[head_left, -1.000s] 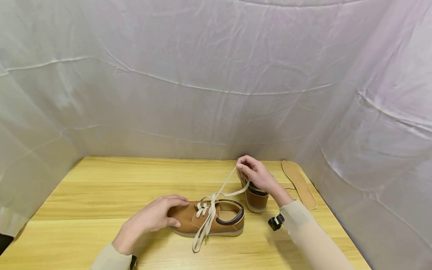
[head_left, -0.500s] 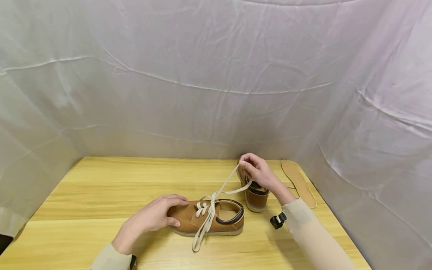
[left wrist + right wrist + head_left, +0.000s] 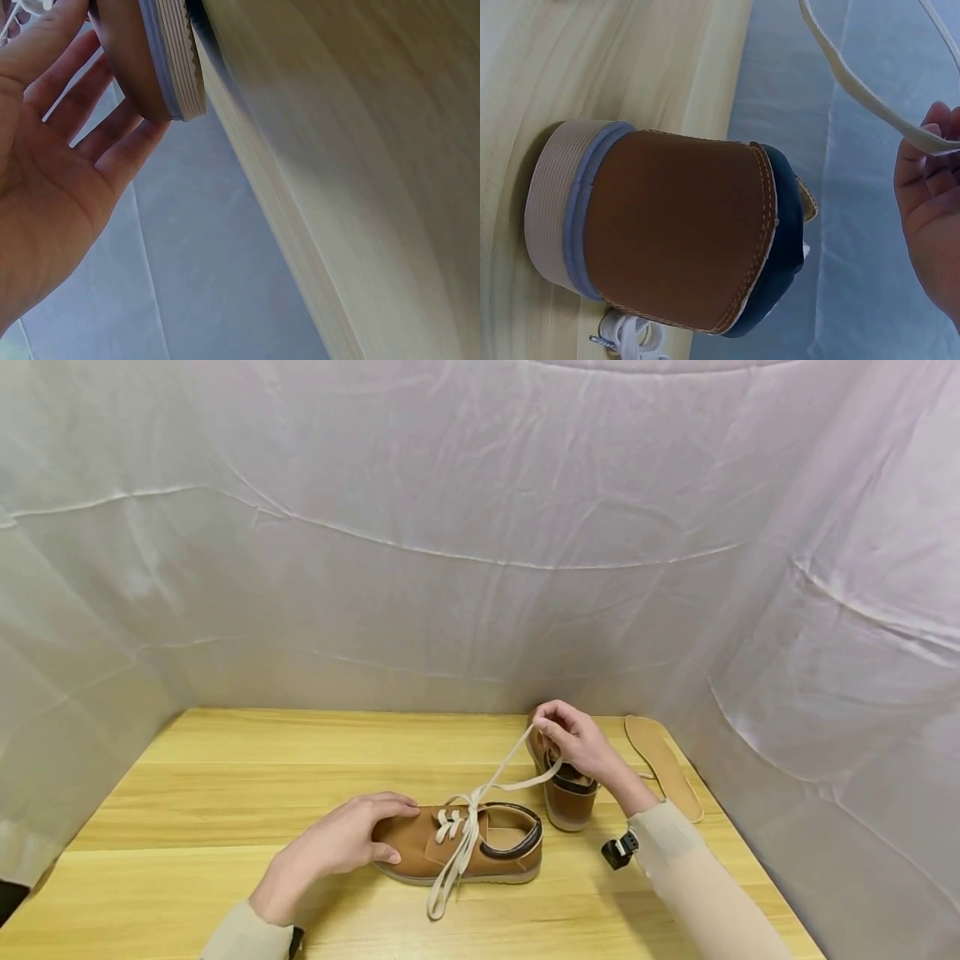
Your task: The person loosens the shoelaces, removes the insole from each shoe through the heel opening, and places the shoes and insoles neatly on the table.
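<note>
A brown lace-up shoe (image 3: pixel 412 845) with a dark collar lies with its toe to the left on the wooden table. Around its toe, my left hand (image 3: pixel 337 839) holds on, thumb on the near side and fingers on the far side; the left wrist view shows fingers (image 3: pixel 127 146) against the toe and sole edge. My right hand (image 3: pixel 577 743) pinches a cream shoelace (image 3: pixel 507 763), raised taut from a tied knot over the tongue. A slack strand also loops up to that hand. Other loops of lace hang over the shoe's near side.
Behind and partly under my right hand stands a second brown shoe (image 3: pixel 570 810), heel toward me. A tan insole (image 3: pixel 663 768) lies at the back right, beside a bit of white lace (image 3: pixel 634 337). Grey cloth (image 3: pixel 420 610) hangs around the table (image 3: pixel 247 793).
My right hand has moved slightly up and to the right, drawing the pinched lace with it, then nearly stopped. The left hand and the held shoe stay in place.
</note>
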Available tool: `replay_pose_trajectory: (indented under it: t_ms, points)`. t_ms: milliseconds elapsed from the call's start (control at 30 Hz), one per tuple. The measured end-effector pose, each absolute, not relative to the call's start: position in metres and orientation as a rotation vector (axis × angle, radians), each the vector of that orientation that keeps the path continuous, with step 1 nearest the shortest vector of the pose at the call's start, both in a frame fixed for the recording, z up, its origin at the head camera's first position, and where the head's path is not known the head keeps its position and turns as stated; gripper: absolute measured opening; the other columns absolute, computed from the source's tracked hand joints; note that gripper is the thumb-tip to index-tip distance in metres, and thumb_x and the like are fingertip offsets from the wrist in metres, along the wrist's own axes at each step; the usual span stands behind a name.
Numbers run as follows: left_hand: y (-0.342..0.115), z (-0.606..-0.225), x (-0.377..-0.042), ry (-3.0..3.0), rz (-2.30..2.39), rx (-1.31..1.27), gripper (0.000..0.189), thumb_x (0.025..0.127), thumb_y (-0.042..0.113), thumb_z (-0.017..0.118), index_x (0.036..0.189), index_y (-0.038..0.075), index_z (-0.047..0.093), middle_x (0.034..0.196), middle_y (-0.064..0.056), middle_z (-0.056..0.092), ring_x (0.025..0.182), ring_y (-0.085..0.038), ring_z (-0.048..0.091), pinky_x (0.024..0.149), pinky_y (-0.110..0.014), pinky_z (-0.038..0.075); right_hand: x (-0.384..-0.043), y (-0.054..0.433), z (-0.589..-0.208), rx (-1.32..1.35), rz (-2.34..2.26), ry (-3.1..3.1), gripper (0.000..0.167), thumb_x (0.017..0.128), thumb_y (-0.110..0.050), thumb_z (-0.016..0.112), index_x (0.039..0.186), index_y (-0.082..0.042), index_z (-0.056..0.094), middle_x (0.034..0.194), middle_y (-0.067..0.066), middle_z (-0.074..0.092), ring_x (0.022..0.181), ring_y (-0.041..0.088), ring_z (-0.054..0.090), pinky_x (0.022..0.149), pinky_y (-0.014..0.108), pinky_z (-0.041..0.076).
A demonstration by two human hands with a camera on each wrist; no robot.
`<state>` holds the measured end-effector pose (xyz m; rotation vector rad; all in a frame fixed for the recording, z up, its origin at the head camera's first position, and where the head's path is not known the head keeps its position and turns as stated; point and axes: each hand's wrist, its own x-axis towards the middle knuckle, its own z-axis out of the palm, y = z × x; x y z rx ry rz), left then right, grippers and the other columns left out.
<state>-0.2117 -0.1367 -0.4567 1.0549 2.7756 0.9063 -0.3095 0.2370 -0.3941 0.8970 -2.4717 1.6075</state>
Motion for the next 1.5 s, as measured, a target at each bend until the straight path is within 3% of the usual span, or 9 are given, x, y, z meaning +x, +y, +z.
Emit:
replay_pose_trajectory:
  t_ms: [133, 367, 633, 1033, 1300, 1500]
  points:
    - [-0.137, -0.456, -0.212, 2.779, 0.904, 1.062, 0.058, 0.082, 0.016, 0.088, 0.135, 0.006, 0.068, 0.143, -0.009, 0.063, 0.132, -0.035, 0.058, 0.110, -0.054, 0.047, -0.310, 0.236, -0.399, 0.932, 1.588, -2.478, 0.010, 0.107, -0.001, 0.055, 0.108, 0.007, 0.060, 0.075, 0.029, 0.052, 0.060, 0.040, 0.047, 0.049, 0.026, 0.043]
    - [-0.137, -0.455, -0.212, 2.776, 0.898, 1.073, 0.058, 0.082, 0.016, 0.088, 0.135, 0.005, 0.068, 0.142, -0.009, 0.063, 0.132, -0.035, 0.059, 0.110, -0.054, 0.047, -0.310, 0.238, -0.403, 0.805, 1.603, -2.494, 0.011, 0.108, -0.005, 0.054, 0.107, 0.004, 0.061, 0.076, 0.021, 0.055, 0.060, 0.019, 0.050, 0.050, 0.025, 0.043]
    - [-0.136, -0.455, -0.212, 2.772, 0.900, 1.048, 0.058, 0.083, 0.014, 0.087, 0.136, 0.005, 0.067, 0.143, -0.010, 0.063, 0.133, -0.034, 0.058, 0.111, -0.053, 0.047, -0.310, 0.241, -0.401, 0.765, 1.602, -2.481, 0.012, 0.108, -0.004, 0.053, 0.111, 0.006, 0.060, 0.082, 0.030, 0.054, 0.062, 0.036, 0.050, 0.050, 0.026, 0.044]
    - [-0.136, -0.454, -0.211, 2.777, 0.903, 1.061, 0.057, 0.083, 0.015, 0.088, 0.135, 0.005, 0.068, 0.142, -0.009, 0.063, 0.132, -0.034, 0.059, 0.110, -0.053, 0.048, -0.313, 0.245, -0.399, 0.758, 1.590, -2.443, 0.013, 0.108, -0.006, 0.054, 0.110, 0.005, 0.061, 0.082, 0.029, 0.057, 0.065, 0.036, 0.052, 0.051, 0.027, 0.048]
    - [-0.135, -0.454, -0.211, 2.784, 0.896, 1.055, 0.057, 0.083, 0.014, 0.087, 0.135, 0.005, 0.068, 0.142, -0.010, 0.063, 0.132, -0.034, 0.059, 0.110, -0.052, 0.048, -0.316, 0.249, -0.398, 0.778, 1.592, -2.398, 0.012, 0.108, -0.003, 0.053, 0.108, 0.007, 0.061, 0.078, 0.029, 0.054, 0.060, 0.024, 0.050, 0.050, 0.025, 0.045]
    - [-0.135, -0.455, -0.212, 2.782, 0.904, 1.058, 0.057, 0.082, 0.015, 0.088, 0.136, 0.005, 0.068, 0.142, -0.009, 0.063, 0.132, -0.034, 0.059, 0.110, -0.053, 0.048, -0.316, 0.251, -0.395, 0.744, 1.586, -2.389, 0.012, 0.107, -0.004, 0.054, 0.109, 0.007, 0.060, 0.076, 0.022, 0.054, 0.059, 0.017, 0.050, 0.050, 0.023, 0.045]
